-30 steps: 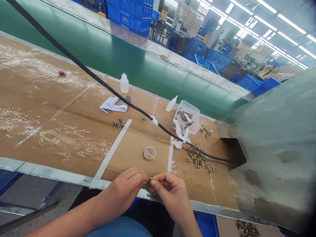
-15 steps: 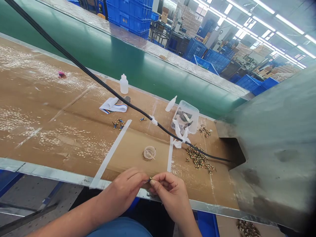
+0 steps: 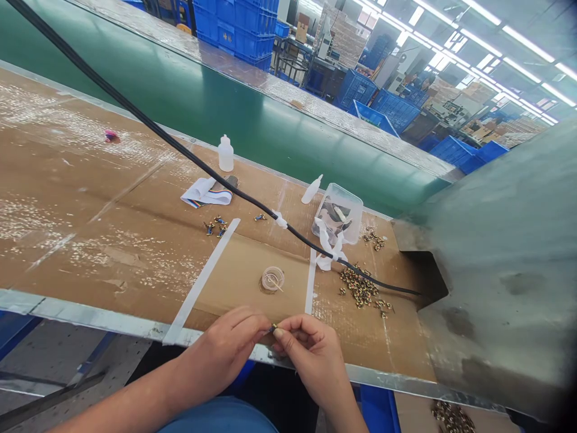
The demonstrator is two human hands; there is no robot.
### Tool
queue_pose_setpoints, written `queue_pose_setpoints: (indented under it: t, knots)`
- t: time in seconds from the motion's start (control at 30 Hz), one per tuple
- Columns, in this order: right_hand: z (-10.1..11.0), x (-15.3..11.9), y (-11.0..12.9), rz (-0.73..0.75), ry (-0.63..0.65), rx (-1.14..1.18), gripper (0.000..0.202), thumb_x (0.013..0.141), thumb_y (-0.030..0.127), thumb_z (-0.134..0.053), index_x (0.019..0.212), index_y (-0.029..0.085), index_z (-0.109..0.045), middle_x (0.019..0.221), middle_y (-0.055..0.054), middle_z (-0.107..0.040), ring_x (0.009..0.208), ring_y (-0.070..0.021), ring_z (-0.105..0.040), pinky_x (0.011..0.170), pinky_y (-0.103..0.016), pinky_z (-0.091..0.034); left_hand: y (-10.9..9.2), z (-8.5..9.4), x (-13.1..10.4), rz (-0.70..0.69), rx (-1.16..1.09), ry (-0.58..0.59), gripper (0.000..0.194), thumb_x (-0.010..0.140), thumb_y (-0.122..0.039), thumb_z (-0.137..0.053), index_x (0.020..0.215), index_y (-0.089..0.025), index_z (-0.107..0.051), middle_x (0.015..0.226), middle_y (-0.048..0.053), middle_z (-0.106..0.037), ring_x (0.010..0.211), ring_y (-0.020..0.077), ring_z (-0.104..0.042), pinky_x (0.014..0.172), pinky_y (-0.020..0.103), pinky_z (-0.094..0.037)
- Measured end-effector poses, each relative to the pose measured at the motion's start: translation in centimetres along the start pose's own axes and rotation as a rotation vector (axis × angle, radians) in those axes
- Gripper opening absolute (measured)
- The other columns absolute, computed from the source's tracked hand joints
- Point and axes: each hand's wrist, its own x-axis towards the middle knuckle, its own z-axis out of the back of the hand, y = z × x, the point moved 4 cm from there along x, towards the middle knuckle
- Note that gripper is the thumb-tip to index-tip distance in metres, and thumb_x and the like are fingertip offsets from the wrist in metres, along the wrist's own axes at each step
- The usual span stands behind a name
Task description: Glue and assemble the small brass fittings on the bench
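A tiny dark and yellowish part (image 3: 273, 328) is pinched between the fingertips of both hands at the table's front edge. My left hand (image 3: 238, 337) closes on its left side, and my right hand (image 3: 309, 346) grips it from the right. Just beyond them, a small round clear cup (image 3: 273, 279) with a thin stick in it stands on a taped brown sheet (image 3: 225, 270). Small parts lie in a pile (image 3: 359, 287) to the right of the sheet. Several blue and gold parts (image 3: 216, 225) lie near its upper left corner, and another (image 3: 260, 217) lies above it.
A black cable (image 3: 180, 153) crosses over the table. Beyond the sheet are a white bottle (image 3: 226, 154), a striped ribbon (image 3: 206, 193), a small squeeze bottle (image 3: 312, 190) and a clear tub (image 3: 351, 207). A metal panel (image 3: 505, 270) rises at the right; a green belt (image 3: 216, 102) runs behind.
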Motion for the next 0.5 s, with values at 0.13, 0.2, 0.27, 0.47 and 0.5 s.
queue_pose_setpoints:
  t: [0.13, 0.2, 0.27, 0.47, 0.5]
  knots:
    - [0.01, 0.01, 0.02, 0.002, 0.001, -0.003, 0.030, 0.076, 0.043, -0.072, 0.073, 0.014, -0.065, 0.062, -0.002, -0.064, 0.059, -0.0127, -0.060, 0.055, -0.021, -0.047, -0.11, 0.08, 0.08, 0.000, 0.003, 0.001, 0.021, 0.094, -0.006, -0.040, 0.103, -0.019, -0.055, 0.093, 0.004, -0.062, 0.088, 0.0152, -0.058, 0.080, 0.026, -0.048]
    - [0.05, 0.02, 0.07, 0.008, 0.000, -0.004, 0.029, 0.076, 0.042, -0.073, 0.073, 0.014, -0.066, 0.063, -0.002, -0.065, 0.059, -0.0128, -0.061, 0.056, -0.021, -0.048, -0.15, 0.11, 0.14, -0.001, 0.005, 0.000, 0.021, 0.094, -0.007, -0.040, 0.103, -0.018, -0.055, 0.092, 0.004, -0.063, 0.087, 0.0153, -0.058, 0.079, 0.026, -0.048]
    - [0.10, 0.02, 0.11, 0.017, -0.001, -0.002, 0.029, 0.076, 0.042, -0.073, 0.074, 0.014, -0.066, 0.063, -0.002, -0.065, 0.060, -0.0128, -0.061, 0.056, -0.021, -0.048, -0.14, 0.13, 0.18, -0.002, 0.007, -0.007, 0.021, 0.094, -0.008, -0.039, 0.102, -0.018, -0.056, 0.091, 0.004, -0.063, 0.086, 0.0154, -0.058, 0.079, 0.026, -0.048]
    - [0.06, 0.06, 0.14, 0.025, -0.004, -0.004, 0.029, 0.076, 0.042, -0.073, 0.073, 0.014, -0.066, 0.062, -0.002, -0.065, 0.059, -0.0126, -0.061, 0.055, -0.020, -0.048, 0.00, 0.05, 0.21, 0.003, 0.002, -0.005, 0.021, 0.094, -0.006, -0.041, 0.103, -0.019, -0.055, 0.092, 0.003, -0.062, 0.087, 0.0149, -0.058, 0.079, 0.025, -0.047]
    - [0.03, 0.05, 0.14, 0.023, -0.003, 0.001, 0.029, 0.075, 0.042, -0.073, 0.073, 0.014, -0.066, 0.062, -0.002, -0.065, 0.059, -0.0124, -0.061, 0.056, -0.020, -0.048, 0.00, 0.04, 0.21, 0.001, 0.002, -0.003, 0.021, 0.094, -0.006, -0.041, 0.103, -0.019, -0.055, 0.092, 0.003, -0.062, 0.088, 0.0149, -0.057, 0.080, 0.025, -0.047]
